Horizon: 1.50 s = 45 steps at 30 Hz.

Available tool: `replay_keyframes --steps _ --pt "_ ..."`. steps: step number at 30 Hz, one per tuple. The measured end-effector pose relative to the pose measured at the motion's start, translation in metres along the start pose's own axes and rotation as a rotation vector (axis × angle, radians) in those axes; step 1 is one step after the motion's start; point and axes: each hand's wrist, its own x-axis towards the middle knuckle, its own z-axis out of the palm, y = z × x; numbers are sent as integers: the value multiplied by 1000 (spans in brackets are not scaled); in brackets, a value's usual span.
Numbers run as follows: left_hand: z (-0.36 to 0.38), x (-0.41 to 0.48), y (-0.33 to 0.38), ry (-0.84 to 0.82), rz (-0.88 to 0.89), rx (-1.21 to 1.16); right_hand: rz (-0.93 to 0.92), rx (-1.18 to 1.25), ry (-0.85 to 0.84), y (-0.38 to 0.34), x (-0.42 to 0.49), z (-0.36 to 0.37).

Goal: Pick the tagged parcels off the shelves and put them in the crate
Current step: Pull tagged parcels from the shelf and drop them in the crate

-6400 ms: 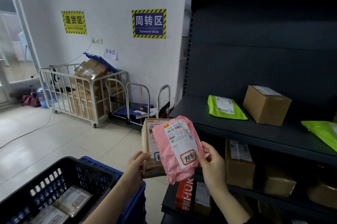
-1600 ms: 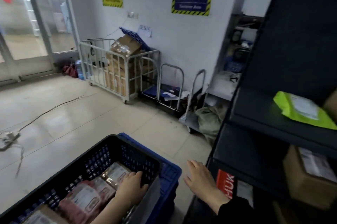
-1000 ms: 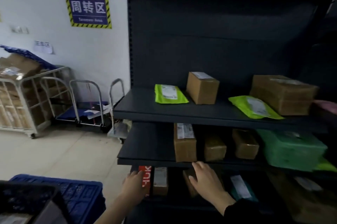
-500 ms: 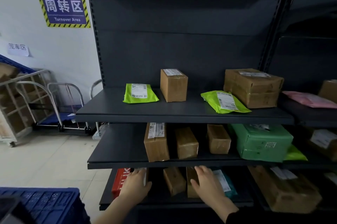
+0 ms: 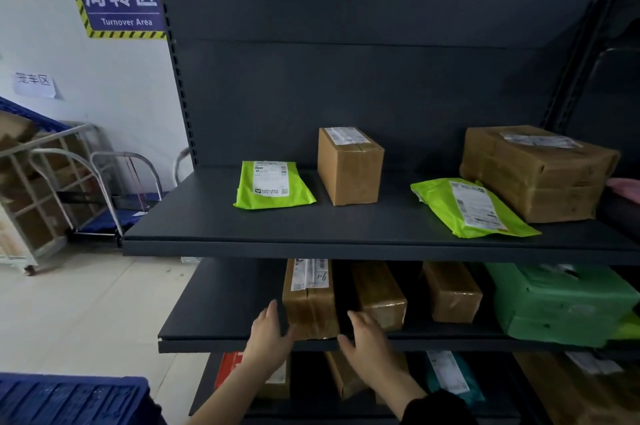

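A labelled box [image 5: 310, 300] stands on the middle shelf [image 5: 221, 313], at its front edge. The left hand [image 5: 268, 334] is at the box's 9 o'clock side, the right hand [image 5: 367, 341] at its 3 o'clock side. Both are released, fingers straight, touching the box. A blue crate [image 5: 69, 400] shows at 7 o'clock.

Left hand [image 5: 268, 333]: bare, with slim fingers and short plain nails.
Left forearm [image 5: 221, 397]: bare along all of its visible length, down to the bottom edge of the view.
Right hand [image 5: 369, 343]: bare, with slim fingers.
Right sleeve [image 5: 438, 407]: long, black, of soft matt cloth; the cuff ends at the wrist.
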Motion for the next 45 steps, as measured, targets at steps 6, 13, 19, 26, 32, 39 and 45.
replay_keyframes --steps 6,13,19,26,32,39,45 --pt "4 29 -1 -62 -4 -222 38 97 7 -7 41 15" --pt "18 10 -1 22 27 -416 49 274 83 -1 26 40" --pt "33 -34 -10 153 27 -411 -5 357 176 11 -21 51" --pt "51 -68 -21 143 -13 -452 -52 390 113 27 -51 54" --pt "51 -67 -18 140 -13 -430 -54 424 110 29 -52 56" --pt "48 -52 -8 150 2 -431 -35 464 104 21 -37 53" --pt "38 -30 -4 197 -7 -467 -69 464 130 7 -16 46"
